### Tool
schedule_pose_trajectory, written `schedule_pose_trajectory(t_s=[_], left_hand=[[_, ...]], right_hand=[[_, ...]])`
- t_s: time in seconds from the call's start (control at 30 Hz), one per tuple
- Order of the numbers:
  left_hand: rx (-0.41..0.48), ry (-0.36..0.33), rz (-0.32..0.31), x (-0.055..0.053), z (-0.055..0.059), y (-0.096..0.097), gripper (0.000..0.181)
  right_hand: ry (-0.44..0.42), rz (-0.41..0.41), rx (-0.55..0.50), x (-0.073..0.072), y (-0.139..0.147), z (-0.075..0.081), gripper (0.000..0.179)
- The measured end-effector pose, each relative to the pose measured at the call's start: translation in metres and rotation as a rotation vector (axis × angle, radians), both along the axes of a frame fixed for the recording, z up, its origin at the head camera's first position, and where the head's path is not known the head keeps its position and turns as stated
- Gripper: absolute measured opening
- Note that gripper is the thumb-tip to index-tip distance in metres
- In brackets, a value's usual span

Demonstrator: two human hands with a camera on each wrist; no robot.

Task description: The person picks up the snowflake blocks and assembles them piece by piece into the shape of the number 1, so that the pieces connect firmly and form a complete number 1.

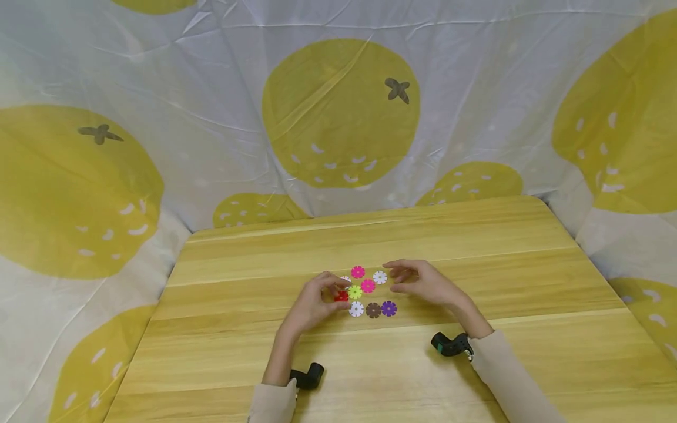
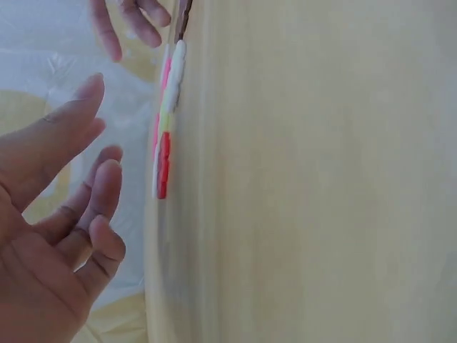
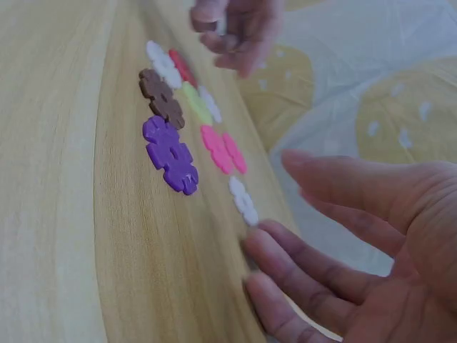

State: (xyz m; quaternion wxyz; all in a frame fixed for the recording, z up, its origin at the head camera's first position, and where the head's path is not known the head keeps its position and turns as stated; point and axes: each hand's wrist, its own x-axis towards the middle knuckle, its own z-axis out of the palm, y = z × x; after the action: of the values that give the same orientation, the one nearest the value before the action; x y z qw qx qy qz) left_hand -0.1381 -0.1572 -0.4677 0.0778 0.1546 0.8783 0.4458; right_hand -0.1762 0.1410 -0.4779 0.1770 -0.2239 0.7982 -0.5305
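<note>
Several flat, notched snowflake discs lie in a loose cluster on the wooden table. Red [image 1: 341,296] and yellow-green [image 1: 355,292] discs are beside my left hand [image 1: 312,302], whose loosely bent fingers hover over the left side and hold nothing. One white disc there is partly hidden by those fingers. A brown disc [image 3: 161,98] and a purple disc [image 3: 170,155] sit at the near right, with a white disc [image 1: 356,309] to their left. Two pink discs, one a far pink disc [image 1: 358,272], lie behind. My right hand [image 1: 425,283] hovers, fingers parted and empty, beside the right white disc [image 1: 379,277].
The wooden table [image 1: 222,341] reaches back to a white curtain [image 1: 211,117] printed with yellow fruit. Black wrist mounts [image 1: 449,345] hang below both forearms, above the tabletop.
</note>
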Motion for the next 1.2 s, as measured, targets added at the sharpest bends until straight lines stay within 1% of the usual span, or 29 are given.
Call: schedule_pose_trajectory(t_s=[0.07,0.13,0.23,0.33,0.43,0.53,0.7,0.9,1.1,1.2], left_hand=[[0.051,-0.052,-0.006,0.000,-0.003,0.000,0.032],[0.076,-0.080,-0.021,0.000,-0.005,0.000,0.029],[0.064,-0.108,-0.036,0.000,-0.007,0.001,0.028],[0.034,-0.123,-0.043,0.001,-0.007,0.003,0.027],[0.028,-0.121,-0.054,0.001,-0.007,0.004,0.026],[0.029,-0.122,-0.061,0.001,-0.008,0.005,0.023],[0.011,-0.118,-0.059,0.000,-0.008,0.008,0.020],[-0.013,-0.108,-0.054,-0.001,-0.009,0.010,0.019],[0.012,-0.116,-0.046,-0.002,-0.009,0.011,0.021],[0.018,-0.115,-0.047,-0.002,-0.009,0.012,0.020]], right_hand=[[-0.046,0.030,-0.029,-0.001,0.003,-0.002,0.048],[-0.083,0.058,-0.055,-0.003,0.006,-0.004,0.043],[-0.105,0.081,-0.079,-0.004,0.008,-0.007,0.037],[-0.108,0.091,-0.065,-0.004,0.008,-0.009,0.033],[-0.099,0.105,-0.039,-0.002,0.005,-0.011,0.030],[-0.094,0.138,-0.020,0.000,0.000,-0.011,0.028],[-0.101,0.167,0.013,0.004,-0.006,-0.010,0.029],[-0.066,0.161,0.040,0.006,-0.007,-0.011,0.029],[-0.047,0.144,0.051,0.006,-0.008,-0.011,0.027],[-0.048,0.128,0.069,0.006,-0.008,-0.010,0.025]])
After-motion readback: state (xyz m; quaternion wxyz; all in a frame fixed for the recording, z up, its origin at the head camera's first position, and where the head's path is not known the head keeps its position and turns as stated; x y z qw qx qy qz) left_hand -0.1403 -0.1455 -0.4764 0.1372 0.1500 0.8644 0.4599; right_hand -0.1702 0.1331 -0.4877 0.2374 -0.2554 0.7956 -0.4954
